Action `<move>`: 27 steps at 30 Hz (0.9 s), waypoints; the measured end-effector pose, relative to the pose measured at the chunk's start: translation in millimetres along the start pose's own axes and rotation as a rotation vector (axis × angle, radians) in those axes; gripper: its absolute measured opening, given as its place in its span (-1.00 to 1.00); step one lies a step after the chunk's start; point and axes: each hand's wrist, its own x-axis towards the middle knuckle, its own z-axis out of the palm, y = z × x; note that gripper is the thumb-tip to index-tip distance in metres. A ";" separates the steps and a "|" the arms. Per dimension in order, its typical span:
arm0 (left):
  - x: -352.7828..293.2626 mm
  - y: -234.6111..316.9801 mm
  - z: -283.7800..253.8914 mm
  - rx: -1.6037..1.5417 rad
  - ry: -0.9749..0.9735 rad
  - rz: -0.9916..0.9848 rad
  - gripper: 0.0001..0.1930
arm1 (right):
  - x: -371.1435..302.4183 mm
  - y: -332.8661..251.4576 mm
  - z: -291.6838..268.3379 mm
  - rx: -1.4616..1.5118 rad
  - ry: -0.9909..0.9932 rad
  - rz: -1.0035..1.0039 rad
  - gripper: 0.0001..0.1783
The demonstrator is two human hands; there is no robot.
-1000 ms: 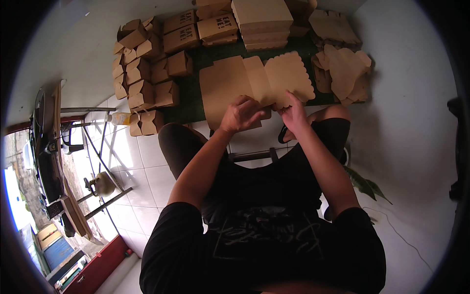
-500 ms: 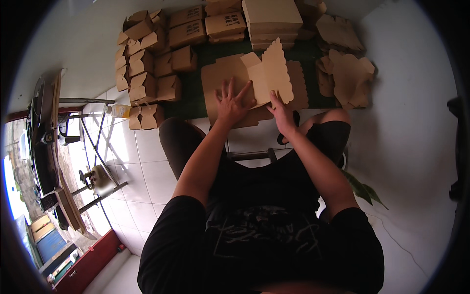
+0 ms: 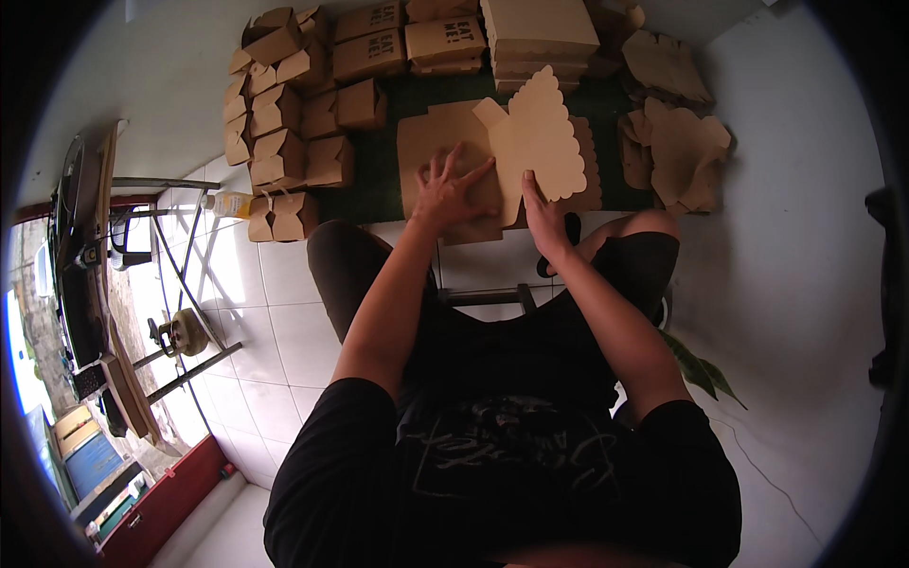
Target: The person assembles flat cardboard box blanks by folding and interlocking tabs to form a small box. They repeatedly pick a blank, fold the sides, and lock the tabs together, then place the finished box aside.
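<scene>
So the cardboard blank sits at the near edge of the table, right in front of the person, with its long axis running left to right across them. The scalloped flap is at the right end, tipped up along its fold, pointing up and away from the body. Another scalloped edge pokes out under it on the right, so there's more card beneath.

Left hand is pressed down on the flat part, fingers fanned wide. Right hand has its thumb up against the flap's near corner; the other fingers are mostly out of sight, so I can't tell if it's really pinching.

As for clutter: small folded boxes are piled up on the left, printed boxes are at the far left, and a tall cardboard stack stands just past the blank, behind the flap. Loose cut card is heaped on the right.

Room-wise, there's a strip of bare green on the left and another on the far side, but only a narrow gap toward the loose card. The near side's tight: card reaches the table's edge between both knees.
</scene>
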 end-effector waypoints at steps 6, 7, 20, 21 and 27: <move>-3.3 9.0 7.7 0.023 0.073 -0.071 0.14 | 0.8 18.6 -1.9 0.170 0.192 0.128 -0.42; -2.0 6.6 7.6 0.024 0.113 -0.120 0.12 | -0.1 24.2 -6.0 0.247 0.251 0.215 -0.41; -14.6 -17.8 4.2 0.103 0.216 -0.706 0.22 | -18.4 -1.9 -53.0 -0.695 0.620 0.066 -0.26; -15.6 -18.5 4.8 0.101 0.207 -0.716 0.24 | -15.7 -8.7 -54.8 -0.696 0.560 -0.072 -0.25; -10.5 -15.9 3.0 0.083 0.175 -0.774 0.17 | 22.3 -23.7 -14.4 -0.854 0.109 -0.658 -0.27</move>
